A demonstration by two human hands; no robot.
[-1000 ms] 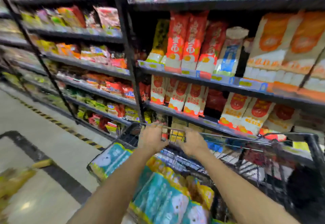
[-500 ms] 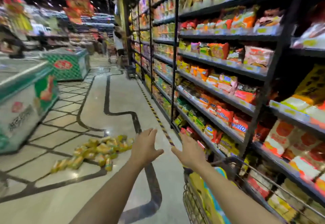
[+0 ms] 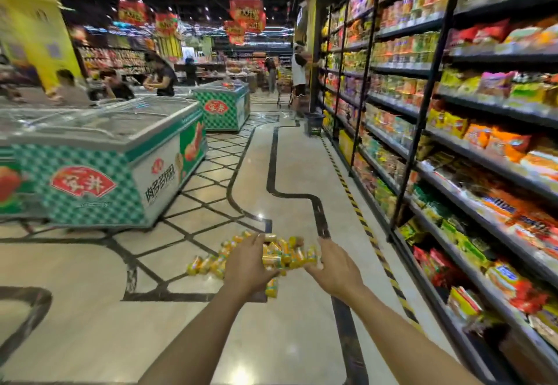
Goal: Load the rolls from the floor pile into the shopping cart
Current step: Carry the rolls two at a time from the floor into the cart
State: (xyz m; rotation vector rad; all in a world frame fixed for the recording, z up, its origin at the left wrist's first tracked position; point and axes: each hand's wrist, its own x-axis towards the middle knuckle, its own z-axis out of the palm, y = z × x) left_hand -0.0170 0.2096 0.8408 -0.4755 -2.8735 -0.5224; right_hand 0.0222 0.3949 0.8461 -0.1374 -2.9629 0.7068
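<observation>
Looking farther up the aisle than half a second ago, having swung off the shopping cart that was showing at lower right. Seeing the pile of yellow rolls (image 3: pixel 290 253) much nearer, and straight ahead instead of off to the left. Reaching both bare arms out low toward it, as before.

Holding the left hand (image 3: pixel 248 267) open, back up, fingers straight and overlapping the pile's left part in the view, gripping nothing that shows. Holding the right hand (image 3: pixel 335 267) open too, fingers relaxed and slightly bent, at the pile's right edge, empty. Not being able to tell whether either hand is touching a roll.

Finding the rolls heaped loosely on the pale floor (image 3: pixel 302 179), between the near freezer chest (image 3: pixel 99 179) on the left and the shelving (image 3: pixel 447 155) on the right.

Noting the near freezer chest as glass-topped, with glare hiding whatever is inside, and a far freezer chest (image 3: pixel 223 107) behind it, likewise unreadable. Seeing the shelving packed on every tier with bright packets. Making out a dark basket (image 3: pixel 314 119) on the floor beside the shelving far down, its contents too small to tell.
</observation>
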